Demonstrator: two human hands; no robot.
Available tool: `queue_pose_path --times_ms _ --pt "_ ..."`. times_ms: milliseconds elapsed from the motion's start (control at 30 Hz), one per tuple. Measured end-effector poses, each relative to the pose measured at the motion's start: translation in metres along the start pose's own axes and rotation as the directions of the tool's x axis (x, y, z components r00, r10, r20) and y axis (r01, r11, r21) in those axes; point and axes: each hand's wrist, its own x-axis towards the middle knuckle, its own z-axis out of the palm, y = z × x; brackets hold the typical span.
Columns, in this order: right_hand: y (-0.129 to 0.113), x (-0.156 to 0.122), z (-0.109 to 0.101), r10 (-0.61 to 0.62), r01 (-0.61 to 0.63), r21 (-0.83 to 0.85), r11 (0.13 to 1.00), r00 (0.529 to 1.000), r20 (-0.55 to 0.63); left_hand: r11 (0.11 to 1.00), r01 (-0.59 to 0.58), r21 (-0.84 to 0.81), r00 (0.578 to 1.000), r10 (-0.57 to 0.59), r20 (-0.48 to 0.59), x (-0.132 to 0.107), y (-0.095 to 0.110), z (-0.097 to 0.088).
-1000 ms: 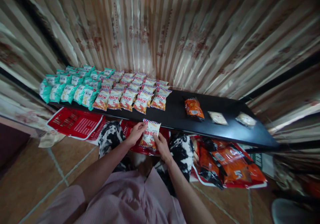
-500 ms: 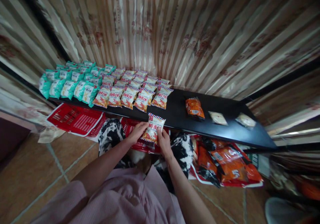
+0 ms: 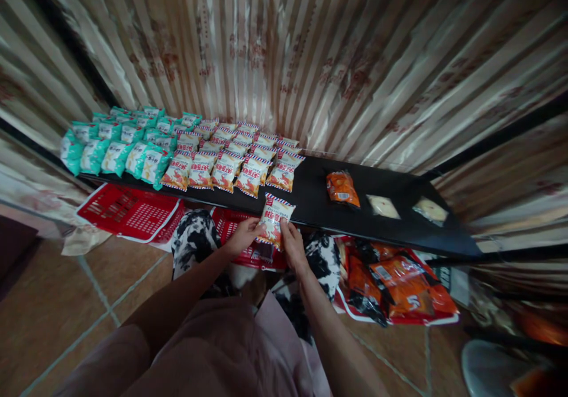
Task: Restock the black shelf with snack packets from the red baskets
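A white snack bag [image 3: 274, 222] with a striped top edge and red lettering is held between my two hands, just in front of the black shelf [image 3: 306, 199]. My left hand [image 3: 243, 235] grips its lower left side; my right hand [image 3: 291, 242] has the thumb pressed on its right side. Beyond it, matching snack bags [image 3: 224, 169] stand in rows on the shelf. Teal snack bags [image 3: 116, 157] fill the left end, beside those rows.
Right along the shelf lie an orange bag [image 3: 342, 189] and two flat pale packets, a nearer packet [image 3: 383, 206] and a farther packet [image 3: 430, 210]. Below are a left red basket [image 3: 128, 210], a middle red basket [image 3: 226, 225] and orange bags [image 3: 402, 287]. A striped curtain [image 3: 275, 48] hangs behind.
Both hands have raised the held snack bag slightly toward the shelf edge, and it sits a little more upright. The view has shifted slightly; the bags on the shelf stay in place.
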Motion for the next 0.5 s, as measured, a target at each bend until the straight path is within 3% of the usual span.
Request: queue_pose_path --times_ms 300,500 --pt "-0.02 -0.008 -0.012 0.033 -0.078 0.185 0.98 0.971 0.237 0.999 -0.027 0.03 0.999 0.027 -0.017 0.006 -0.005 0.001" --pt "-0.016 -0.004 -0.012 -0.003 -0.054 0.209 0.976 0.965 0.262 0.999 -0.04 -0.008 0.999 0.04 0.012 0.006 -0.002 0.004"
